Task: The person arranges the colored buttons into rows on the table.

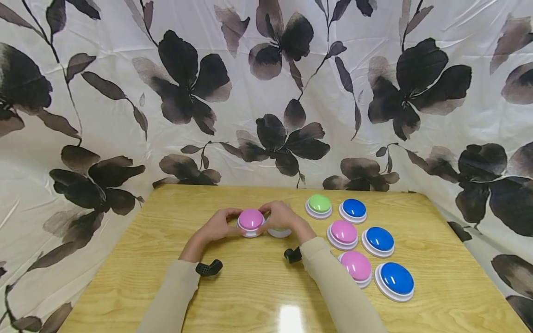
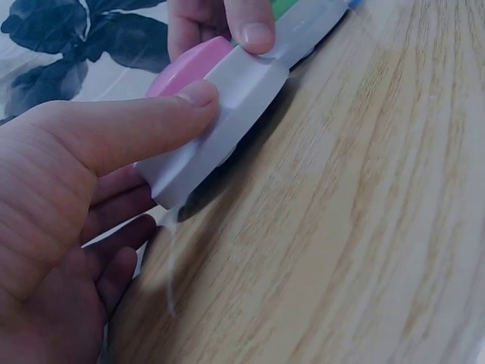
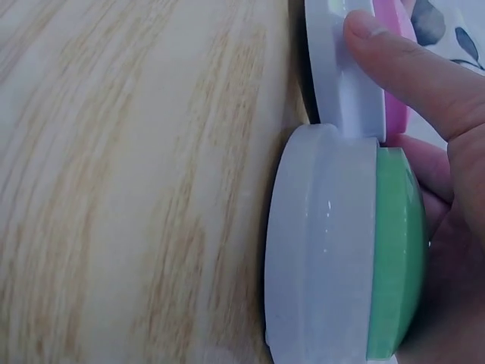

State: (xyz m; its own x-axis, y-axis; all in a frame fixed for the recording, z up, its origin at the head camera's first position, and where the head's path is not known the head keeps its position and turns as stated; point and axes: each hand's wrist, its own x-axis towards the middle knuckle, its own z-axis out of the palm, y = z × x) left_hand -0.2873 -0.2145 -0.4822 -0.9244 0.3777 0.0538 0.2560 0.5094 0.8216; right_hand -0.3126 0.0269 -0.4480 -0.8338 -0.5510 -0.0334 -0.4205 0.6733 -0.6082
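A pink push button (image 1: 251,219) on a white round base is between both hands near the middle of the table. My left hand (image 1: 216,225) grips its left side, thumb on the front of the base and fingers behind. From the other side my right hand (image 1: 285,217) holds it, with the thumb (image 3: 394,57) against the white base. Just right of it, under the right hand, stands a green push button (image 3: 398,250), mostly covered in the head view; the two bases touch or nearly touch. Whether the pink one's base is slightly lifted, I cannot tell.
On the right stand another green button (image 1: 319,203), two pink buttons (image 1: 343,231) and three blue buttons (image 1: 380,239). The right forearm partly covers the nearer pink one. A floral cloth (image 1: 275,92) hangs behind the wooden table (image 1: 137,277).
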